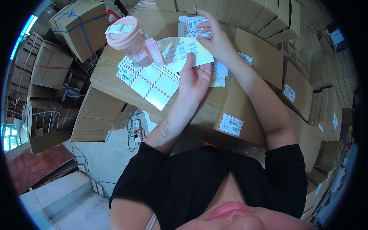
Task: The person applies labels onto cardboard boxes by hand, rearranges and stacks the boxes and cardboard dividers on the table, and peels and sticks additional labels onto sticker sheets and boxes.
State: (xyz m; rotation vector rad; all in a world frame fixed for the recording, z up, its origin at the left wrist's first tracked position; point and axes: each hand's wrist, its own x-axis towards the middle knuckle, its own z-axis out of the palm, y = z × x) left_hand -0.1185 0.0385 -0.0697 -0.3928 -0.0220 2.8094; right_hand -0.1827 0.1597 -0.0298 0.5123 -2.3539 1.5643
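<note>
My left hand [196,81] grips a white label sheet [170,53] with small printed text, its thumb on top and its fingers underneath. My right hand [217,40] is over the sheet's far right corner, fingers spread, the thumb close to the sheet's edge; whether it touches is unclear. Under and beside the held sheet lies a sheet of stickers with red striped borders [153,89]. More striped label sheets [184,27] lie beyond, partly behind the right hand. A clear tumbler with a pink lid [124,36] and pink strap stands left of the held sheet.
These things rest on a large cardboard surface [109,82]. Cardboard boxes with striped labels [245,115] stand at the right, and a row of boxes [249,17] runs along the back. Tied cardboard bundles [51,65] are stacked at the left. Cables and a power strip [136,124] are below.
</note>
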